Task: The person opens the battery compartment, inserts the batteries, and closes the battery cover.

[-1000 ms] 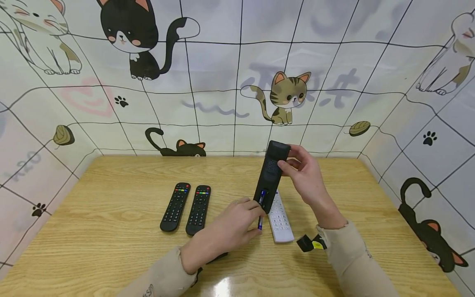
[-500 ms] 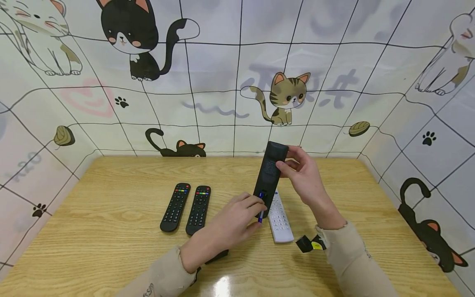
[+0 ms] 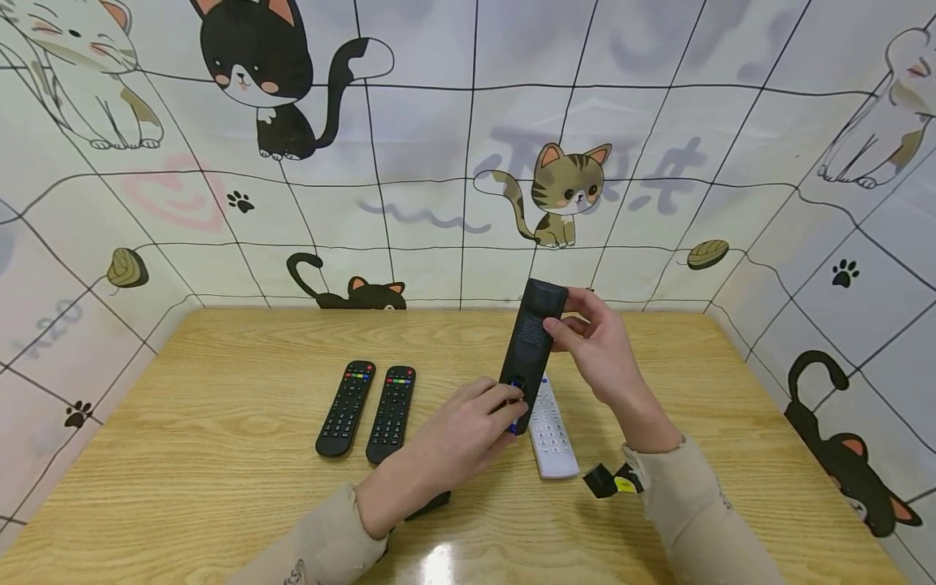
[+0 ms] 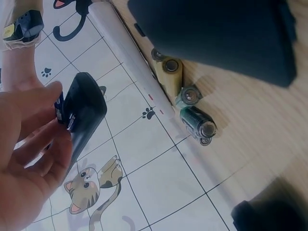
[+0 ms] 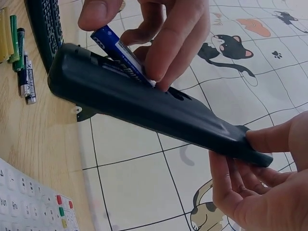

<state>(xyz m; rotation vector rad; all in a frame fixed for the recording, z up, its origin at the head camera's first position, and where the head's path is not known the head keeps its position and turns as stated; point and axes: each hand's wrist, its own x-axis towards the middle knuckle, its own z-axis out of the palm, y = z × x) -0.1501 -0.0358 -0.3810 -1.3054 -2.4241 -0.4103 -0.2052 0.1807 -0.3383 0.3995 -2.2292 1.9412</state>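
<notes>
My right hand (image 3: pixel 603 349) grips the upper end of a black remote control (image 3: pixel 532 337), thumb on its back and fingers underneath. The remote is tilted upright, its back toward the head camera and its battery compartment uncovered near the lower end. At that compartment my left hand (image 3: pixel 468 422) pinches a blue battery (image 5: pixel 120 54). In the right wrist view the battery slants, its far end down at the compartment under my fingertip and its near end raised by my thumb. My left fingers hide most of the compartment in the head view.
Two black remotes (image 3: pixel 347 406) lie face up at left, the second one (image 3: pixel 392 410) beside it. A white remote (image 3: pixel 552 439) lies below the held one. Several loose batteries (image 4: pixel 197 122) lie on the table. A black object (image 3: pixel 427 505) sits partly under my left forearm.
The blue battery has moved up toward the compartment, so less of it sticks out past the remote's lower end. The remote has shifted slightly left and down.
</notes>
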